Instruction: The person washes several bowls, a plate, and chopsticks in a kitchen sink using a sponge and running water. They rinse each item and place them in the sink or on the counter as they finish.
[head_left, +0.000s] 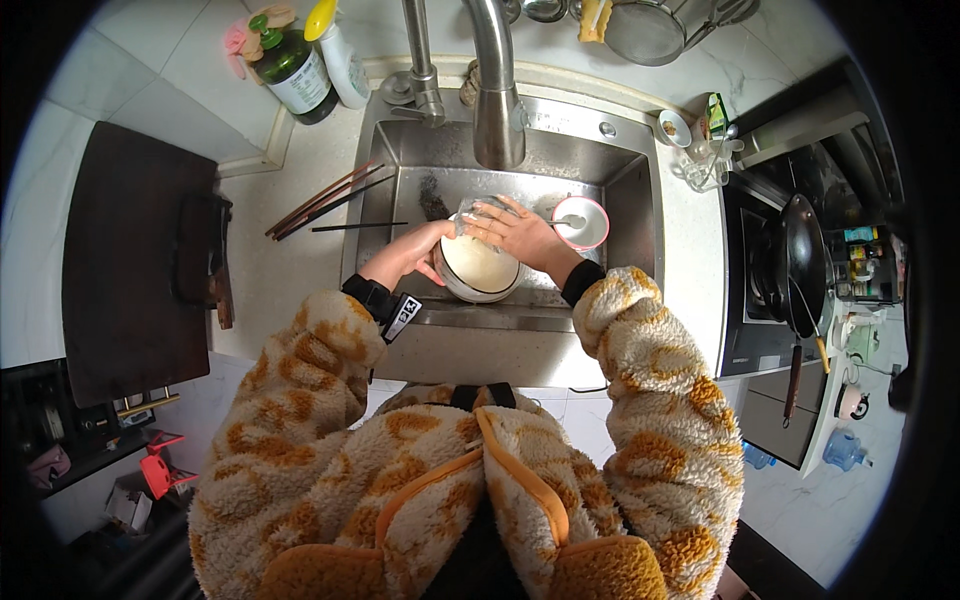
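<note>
A white bowl (480, 268) with a dark rim sits low in the stainless steel sink (517, 319), its pale inside turned up towards me. My left hand (414, 251) grips it by the left side, thumb at the rim. Crumpled clear plastic (466, 217), probably film or a bag, lies at the bowl's far edge. Over that plastic rests my right hand (514, 231), fingers together and bent onto it, partly hiding the rim. To the right is a smaller white bowl (591, 234) with a pink rim, and a spoon (574, 221) lies across it.
The faucet (499, 127) hangs over the sink's far side. A dark scouring pad (431, 199) lies in the basin. Several chopsticks (322, 201) reach over the left rim. Soap bottle (296, 82) and spray bottle (343, 67) stand back left; a wok (799, 262) sits on the right stove.
</note>
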